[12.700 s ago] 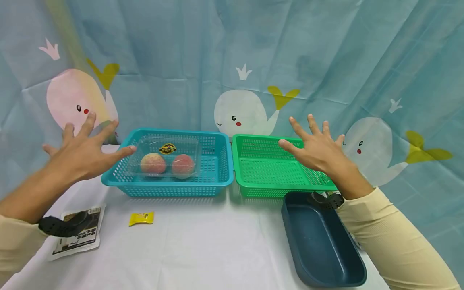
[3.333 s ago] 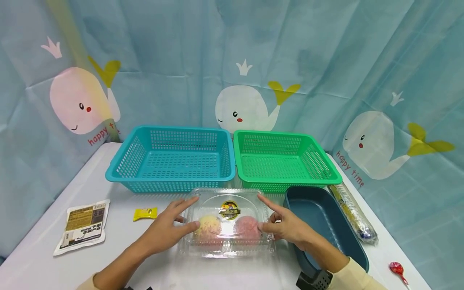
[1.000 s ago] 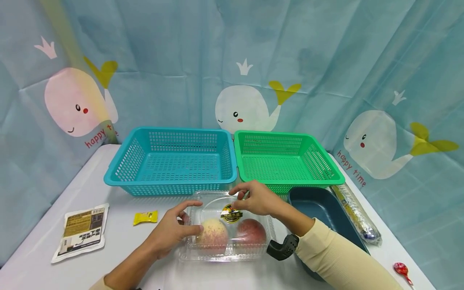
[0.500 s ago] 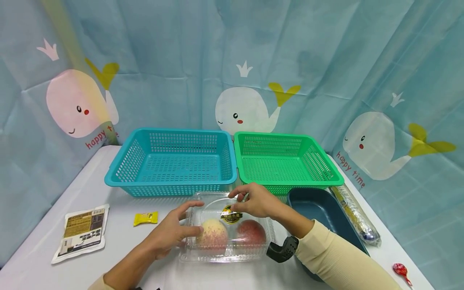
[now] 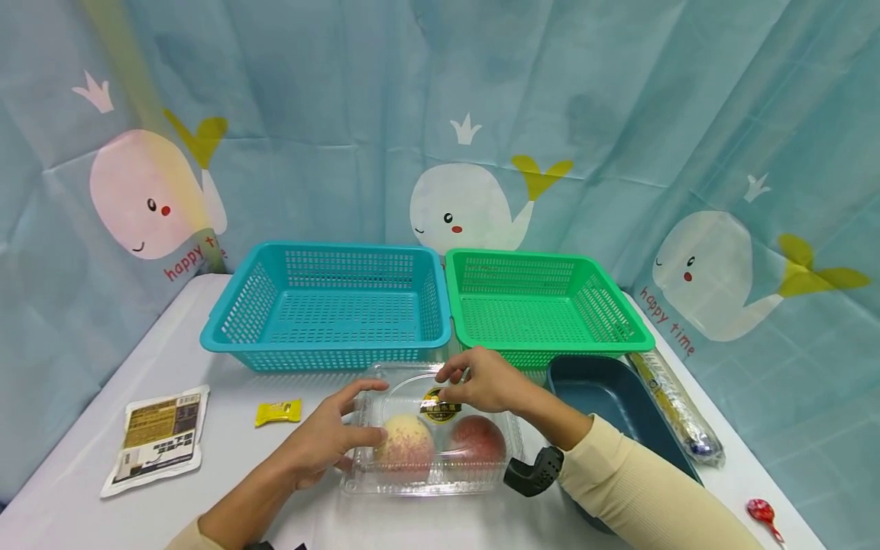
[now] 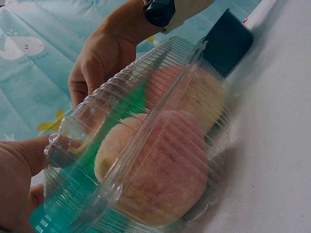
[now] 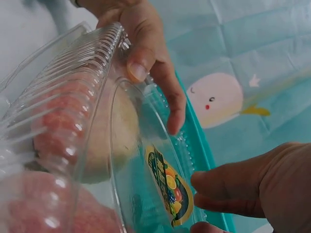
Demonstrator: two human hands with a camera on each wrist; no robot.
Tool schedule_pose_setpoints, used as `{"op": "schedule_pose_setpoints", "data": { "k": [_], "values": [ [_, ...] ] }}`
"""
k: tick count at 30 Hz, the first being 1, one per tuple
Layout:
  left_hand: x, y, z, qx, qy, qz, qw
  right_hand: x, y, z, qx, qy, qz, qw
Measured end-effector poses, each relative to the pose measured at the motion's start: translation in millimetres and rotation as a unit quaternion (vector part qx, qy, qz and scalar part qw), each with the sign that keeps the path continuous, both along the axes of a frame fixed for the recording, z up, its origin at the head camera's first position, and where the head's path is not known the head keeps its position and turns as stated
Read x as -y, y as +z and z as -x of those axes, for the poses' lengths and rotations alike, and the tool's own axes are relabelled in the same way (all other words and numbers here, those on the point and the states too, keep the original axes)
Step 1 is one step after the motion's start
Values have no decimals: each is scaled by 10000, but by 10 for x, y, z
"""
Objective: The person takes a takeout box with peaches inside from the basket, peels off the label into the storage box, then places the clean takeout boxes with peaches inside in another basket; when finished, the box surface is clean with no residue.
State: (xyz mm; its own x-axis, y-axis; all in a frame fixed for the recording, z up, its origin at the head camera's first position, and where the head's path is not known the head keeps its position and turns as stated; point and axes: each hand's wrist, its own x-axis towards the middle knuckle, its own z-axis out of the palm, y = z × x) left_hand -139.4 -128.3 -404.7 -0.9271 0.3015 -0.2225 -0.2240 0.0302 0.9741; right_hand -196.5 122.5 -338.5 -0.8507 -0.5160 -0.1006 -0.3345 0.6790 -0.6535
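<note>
A clear plastic fruit box lies on the white table with two peaches inside, one pale and one redder. My left hand grips its left end, the thumb on the lid near the pale peach and the fingers toward the far corner. Over the lid, my right hand has its fingers bent down around the black-and-gold sticker. The right wrist view places those fingertips right at the edge of the sticker. In the left wrist view the ribbed box has its lid down.
Behind the box stand a blue basket and a green basket. A navy tray is on the right, with a clear-wrapped long pack and a red lollipop beyond. Leftward lie a yellow packet and a flat pouch.
The fruit box, in the blue basket in the oldest frame, is now on the table. My right hand has moved from the box's right end onto the lid; little differs over the last second.
</note>
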Motion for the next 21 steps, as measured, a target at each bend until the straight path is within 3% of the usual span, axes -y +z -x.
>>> {"op": "schedule_pose_setpoints", "data": {
  "k": [11,21],
  "values": [
    [11,-19,8,7,-122,-150,9998,13,-48,-29,-350,-11,-113,9993],
    [19,-25,0,3,-153,-232,9996,-96,-11,-57,251,-40,767,9967]
  ]
}}
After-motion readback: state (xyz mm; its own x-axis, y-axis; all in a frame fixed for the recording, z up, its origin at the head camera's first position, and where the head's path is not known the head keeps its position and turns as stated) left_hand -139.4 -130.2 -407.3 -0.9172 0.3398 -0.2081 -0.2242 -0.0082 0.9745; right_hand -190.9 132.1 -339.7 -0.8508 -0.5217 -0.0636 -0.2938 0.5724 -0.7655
